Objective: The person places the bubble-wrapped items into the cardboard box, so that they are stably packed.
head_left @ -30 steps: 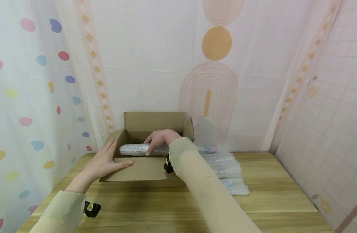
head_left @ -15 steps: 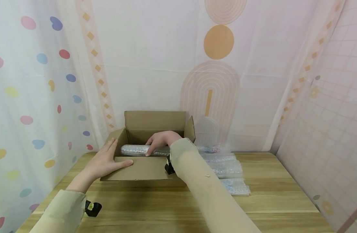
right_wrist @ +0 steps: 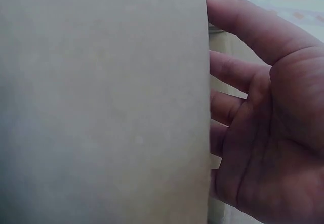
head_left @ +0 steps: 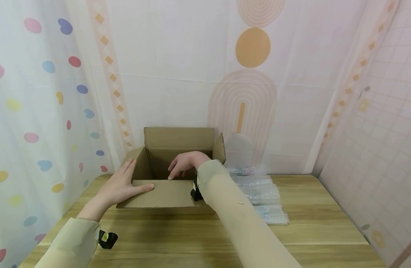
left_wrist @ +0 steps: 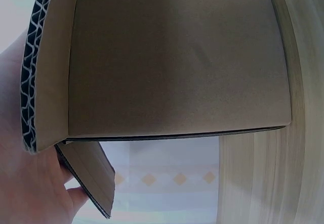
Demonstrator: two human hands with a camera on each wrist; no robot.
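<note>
An open brown cardboard box [head_left: 165,195] stands at the far middle of the wooden table. My left hand [head_left: 123,185] lies flat on its left front corner, thumb along the front flap [left_wrist: 172,62] and fingers on the side flap. My right hand [head_left: 182,164] hangs over the box's opening with relaxed fingers pointing down and holds nothing. In the right wrist view the right hand [right_wrist: 258,123] shows its palm beside a cardboard wall [right_wrist: 101,102]. The inside of the box is hidden from me.
Several bubble-wrapped bundles [head_left: 260,195] lie in a row on the table just right of the box. Patterned curtains close in the table at the back and on both sides. The wooden table [head_left: 309,230] runs bare toward me.
The bubble-wrapped roll that my right hand held at the box's rim has gone down into the box and out of sight. The right hand is now empty. My left hand has stayed put.
</note>
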